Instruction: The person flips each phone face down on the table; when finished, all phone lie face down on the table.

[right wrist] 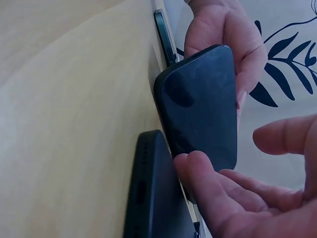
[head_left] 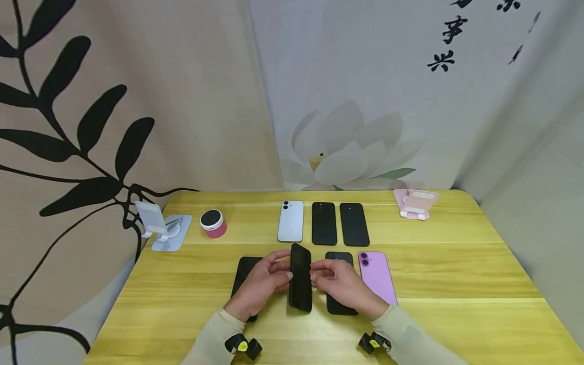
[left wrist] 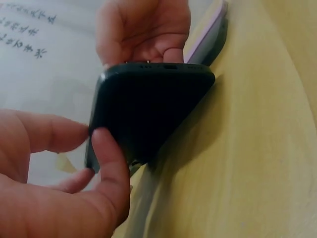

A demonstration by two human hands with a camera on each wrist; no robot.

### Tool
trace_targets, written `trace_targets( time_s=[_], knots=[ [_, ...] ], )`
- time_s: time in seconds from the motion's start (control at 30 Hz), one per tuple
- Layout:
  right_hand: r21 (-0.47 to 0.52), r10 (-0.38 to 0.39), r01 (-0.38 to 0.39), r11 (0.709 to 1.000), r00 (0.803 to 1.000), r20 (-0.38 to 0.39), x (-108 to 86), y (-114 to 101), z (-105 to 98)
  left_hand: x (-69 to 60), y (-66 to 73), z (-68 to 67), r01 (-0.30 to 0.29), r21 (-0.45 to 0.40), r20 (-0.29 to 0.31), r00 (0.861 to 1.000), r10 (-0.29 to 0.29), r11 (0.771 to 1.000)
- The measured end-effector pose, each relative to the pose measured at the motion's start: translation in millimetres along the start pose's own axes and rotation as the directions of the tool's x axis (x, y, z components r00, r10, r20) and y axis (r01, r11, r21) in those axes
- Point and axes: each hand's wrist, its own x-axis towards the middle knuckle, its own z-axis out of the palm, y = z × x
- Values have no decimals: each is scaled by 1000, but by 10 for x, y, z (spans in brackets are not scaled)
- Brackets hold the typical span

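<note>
A black phone (head_left: 300, 278) is held tilted on its long edge between the hands. My left hand (head_left: 264, 279) pinches its left edge, thumb on one face and fingers behind; the left wrist view shows this thumb and finger grip on the phone (left wrist: 143, 104). My right hand (head_left: 342, 281) has its fingertips at the phone's right edge. In the right wrist view that hand's thumb (right wrist: 285, 138) stands apart from the phone (right wrist: 203, 104), with fingers touching or very near its lower side. Under the right hand lies a dark phone (head_left: 339, 305); another black phone (head_left: 244, 271) lies partly beneath the left hand.
A lilac phone (head_left: 378, 276) lies to the right. Behind are a white phone (head_left: 290, 221) and two black phones (head_left: 324, 224) (head_left: 354, 225). A blue-white stand (head_left: 172, 243) and pink jar (head_left: 213, 224) are at left, a pink stand (head_left: 415, 204) at back right.
</note>
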Motion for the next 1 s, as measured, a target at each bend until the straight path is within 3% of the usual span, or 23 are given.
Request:
trace_targets(
  time_s=[0.27,0.5,1.0],
  knots=[
    [86,26,-27,996,1000,17,18,-24,0,32,-37,-28,30,-96,80,997,-22,995],
    [158,54,-55,986,998,13,53,-24,18,53,-77,-13,43,-65,129,991,-34,997],
    [259,50,-65,964,997,65,55,-11,37,77,-93,144,-7,52,88,996,2,999]
  ],
)
